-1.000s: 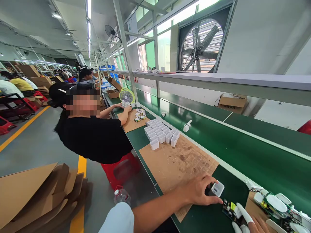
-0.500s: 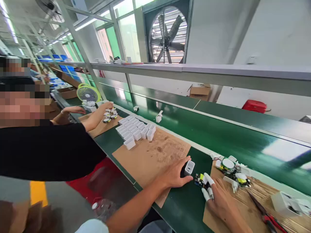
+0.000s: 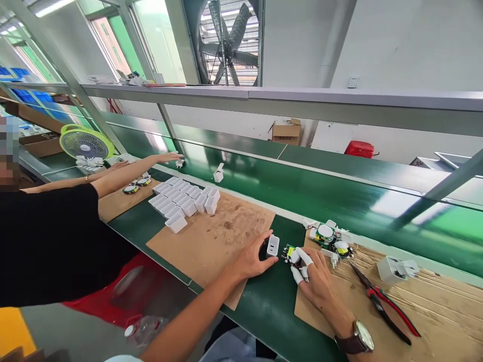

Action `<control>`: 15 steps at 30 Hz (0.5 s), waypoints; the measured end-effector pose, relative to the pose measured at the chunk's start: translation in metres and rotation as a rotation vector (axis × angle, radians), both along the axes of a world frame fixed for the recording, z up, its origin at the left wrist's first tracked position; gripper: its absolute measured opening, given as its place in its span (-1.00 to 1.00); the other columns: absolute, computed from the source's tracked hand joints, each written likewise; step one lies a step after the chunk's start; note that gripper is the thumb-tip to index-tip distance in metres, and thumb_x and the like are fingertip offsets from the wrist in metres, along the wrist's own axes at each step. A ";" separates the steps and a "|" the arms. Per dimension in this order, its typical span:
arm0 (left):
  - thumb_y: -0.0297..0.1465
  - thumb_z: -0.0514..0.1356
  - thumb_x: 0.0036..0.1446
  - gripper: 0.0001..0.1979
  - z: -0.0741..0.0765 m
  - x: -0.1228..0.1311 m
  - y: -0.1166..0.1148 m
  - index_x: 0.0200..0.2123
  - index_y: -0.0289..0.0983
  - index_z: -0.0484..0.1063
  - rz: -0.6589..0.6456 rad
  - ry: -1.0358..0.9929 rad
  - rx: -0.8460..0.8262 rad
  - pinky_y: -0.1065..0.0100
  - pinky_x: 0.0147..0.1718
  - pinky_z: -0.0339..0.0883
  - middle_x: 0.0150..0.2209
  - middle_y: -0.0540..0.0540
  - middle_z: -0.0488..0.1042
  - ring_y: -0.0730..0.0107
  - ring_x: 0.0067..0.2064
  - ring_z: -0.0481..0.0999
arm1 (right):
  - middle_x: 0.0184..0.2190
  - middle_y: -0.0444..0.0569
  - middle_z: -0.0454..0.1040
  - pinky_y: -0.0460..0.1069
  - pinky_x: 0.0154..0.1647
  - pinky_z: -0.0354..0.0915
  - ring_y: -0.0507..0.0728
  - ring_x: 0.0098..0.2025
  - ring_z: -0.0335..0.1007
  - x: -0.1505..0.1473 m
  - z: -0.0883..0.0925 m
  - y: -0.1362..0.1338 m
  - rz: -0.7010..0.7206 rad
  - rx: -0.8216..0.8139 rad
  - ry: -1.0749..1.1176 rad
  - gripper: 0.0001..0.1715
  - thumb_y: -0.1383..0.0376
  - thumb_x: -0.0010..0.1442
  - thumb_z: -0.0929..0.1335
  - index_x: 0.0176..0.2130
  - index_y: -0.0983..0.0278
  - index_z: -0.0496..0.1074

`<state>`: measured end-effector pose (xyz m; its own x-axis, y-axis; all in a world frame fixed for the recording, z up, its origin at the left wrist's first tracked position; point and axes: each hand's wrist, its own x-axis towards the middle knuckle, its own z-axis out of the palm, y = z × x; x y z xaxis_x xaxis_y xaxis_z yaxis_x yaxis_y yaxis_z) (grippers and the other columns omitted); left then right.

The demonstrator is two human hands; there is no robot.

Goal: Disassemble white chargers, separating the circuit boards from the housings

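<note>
From where I stand, I see a small white housing (image 3: 273,246) pinched in the left hand (image 3: 252,259), upright or slightly tilted, dark slots showing inside its rim. Just beside it, apart, the right hand's (image 3: 317,276) white-covered fingertips grip a little circuit board (image 3: 289,254) with a yellow part; its underside seems hidden by the fingers.

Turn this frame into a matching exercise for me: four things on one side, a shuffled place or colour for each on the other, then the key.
Things:
1. needle-nose pliers
2. white charger housing
3. circuit board
4. portable fan

Places or colours:
A. in the right hand
B. yellow-green
C. lying on cardboard
D. in the left hand

Pairs: 1-C, 2-D, 3-A, 4-B
</note>
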<state>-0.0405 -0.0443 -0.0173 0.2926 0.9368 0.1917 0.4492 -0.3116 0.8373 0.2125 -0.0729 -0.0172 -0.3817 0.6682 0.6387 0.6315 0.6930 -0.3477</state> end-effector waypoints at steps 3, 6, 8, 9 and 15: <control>-0.29 0.36 0.17 -0.21 -0.003 0.000 0.002 0.40 -0.08 0.13 0.001 -0.014 0.012 0.00 0.24 0.42 0.33 -0.18 0.38 0.10 0.23 0.51 | 0.04 0.15 0.41 0.27 0.00 0.44 0.30 0.04 0.35 -0.003 0.008 0.000 -0.017 0.005 0.036 -0.46 0.47 0.34 0.30 0.26 0.22 0.21; -0.29 0.35 0.18 -0.23 -0.005 -0.001 0.003 0.39 -0.08 0.14 -0.003 -0.020 0.033 0.01 0.22 0.44 0.31 -0.18 0.40 0.10 0.23 0.50 | 0.03 0.15 0.43 0.28 0.03 0.44 0.31 0.05 0.36 -0.006 0.010 0.001 -0.028 0.050 0.067 -0.43 0.47 0.33 0.33 0.27 0.21 0.20; -0.28 0.35 0.18 -0.25 -0.003 -0.001 0.003 0.38 -0.07 0.15 -0.001 -0.004 0.046 0.02 0.19 0.47 0.30 -0.18 0.40 0.10 0.22 0.51 | 0.03 0.15 0.44 0.28 0.02 0.44 0.31 0.05 0.37 -0.007 0.011 0.001 -0.027 0.074 0.082 -0.41 0.47 0.32 0.34 0.28 0.21 0.20; -0.27 0.35 0.19 -0.26 -0.002 -0.001 0.003 0.38 -0.07 0.16 0.001 0.009 0.054 0.03 0.18 0.48 0.30 -0.17 0.41 0.10 0.22 0.50 | 0.03 0.15 0.45 0.28 0.01 0.44 0.31 0.04 0.37 -0.007 0.011 0.001 -0.025 0.078 0.088 -0.39 0.47 0.32 0.34 0.29 0.21 0.20; -0.28 0.32 0.21 -0.29 0.006 -0.001 0.000 0.37 -0.01 0.16 -0.011 0.094 0.085 0.06 0.20 0.47 0.32 -0.11 0.38 0.12 0.24 0.48 | 0.02 0.16 0.47 0.27 -0.02 0.48 0.30 0.02 0.40 -0.009 0.015 -0.003 -0.030 0.095 0.108 -0.22 0.44 0.33 0.36 0.42 0.20 0.06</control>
<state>-0.0414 -0.0439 -0.0115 0.3231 0.9150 0.2417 0.5207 -0.3852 0.7619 0.2033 -0.0756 -0.0019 -0.2877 0.6128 0.7360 0.6149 0.7074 -0.3485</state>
